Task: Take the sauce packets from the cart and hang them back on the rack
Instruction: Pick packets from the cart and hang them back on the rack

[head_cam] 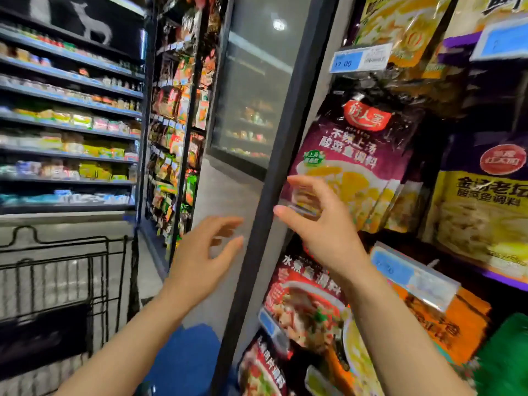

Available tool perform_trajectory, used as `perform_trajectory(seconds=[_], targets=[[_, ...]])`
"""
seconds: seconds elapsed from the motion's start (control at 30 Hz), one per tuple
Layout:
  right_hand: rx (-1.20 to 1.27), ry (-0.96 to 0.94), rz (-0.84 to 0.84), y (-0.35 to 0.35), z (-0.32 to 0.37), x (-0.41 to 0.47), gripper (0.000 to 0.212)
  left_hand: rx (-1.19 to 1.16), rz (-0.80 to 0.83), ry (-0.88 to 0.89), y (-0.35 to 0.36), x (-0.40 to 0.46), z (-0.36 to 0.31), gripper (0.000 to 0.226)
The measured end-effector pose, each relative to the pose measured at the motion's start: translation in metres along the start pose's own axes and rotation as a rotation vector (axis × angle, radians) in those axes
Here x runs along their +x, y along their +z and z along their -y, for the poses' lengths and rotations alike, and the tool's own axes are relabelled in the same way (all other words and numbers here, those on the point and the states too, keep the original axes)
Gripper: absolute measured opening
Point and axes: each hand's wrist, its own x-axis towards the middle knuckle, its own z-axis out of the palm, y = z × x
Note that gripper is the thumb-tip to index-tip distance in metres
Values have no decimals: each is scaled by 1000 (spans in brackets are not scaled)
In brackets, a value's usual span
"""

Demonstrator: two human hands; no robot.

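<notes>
Both forearms are bare and extend up from the lower edge of the view. The left hand (204, 254) is raised in free air before the dark upright post (274, 178) of the rack, fingers spread and loosely extended, holding nothing. The right hand (320, 221) is raised higher, palm toward the rack, fingers parted and slightly bent; its fingertips lie at the lower left corner of the purple sauce packet (351, 155), and whether they touch it cannot be determined owing to blur. That packet hangs on the rack at the front of a row of like packets, tilted slightly, and bears a red oval brand mark over white characters reading 酸菜鱼调料. Below the right wrist hangs a red packet (305, 304) marked 水煮鱼调料. A blue price tag (411, 274) sits beside the forearm, its figures unreadable. To the right hangs a yellow packet (480, 212) reading 金汤老坛 and 酸菜鱼调料. Above, a price label (360, 57) shows a figure resembling 12.00. The black wire cart (65, 281) stands at lower left. Beyond it, refrigerated shelves (68, 124) carry packaged goods, labels illegible.
</notes>
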Motion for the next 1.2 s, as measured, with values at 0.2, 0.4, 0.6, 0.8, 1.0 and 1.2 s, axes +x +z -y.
perform_trajectory(seconds=[0.2, 0.4, 0.6, 0.8, 1.0, 1.2], targets=[[211, 176, 440, 102, 1, -80, 22, 93, -116, -325, -88, -122, 21, 14], [342, 348, 935, 206, 12, -170, 12, 384, -189, -584, -175, -257, 44, 9], [243, 371, 1261, 281, 20, -258, 26, 695, -165, -769, -229, -379, 37, 39], [-39, 488, 1541, 323, -18, -351, 32, 948, 14, -887, -268, -462, 43, 41], [-146, 634, 1591, 331, -32, -398, 47, 851, -37, -1043, -263, -495, 62, 59], [-222, 649, 1605, 362, -35, -414, 45, 894, 112, -999, -234, -497, 95, 66]])
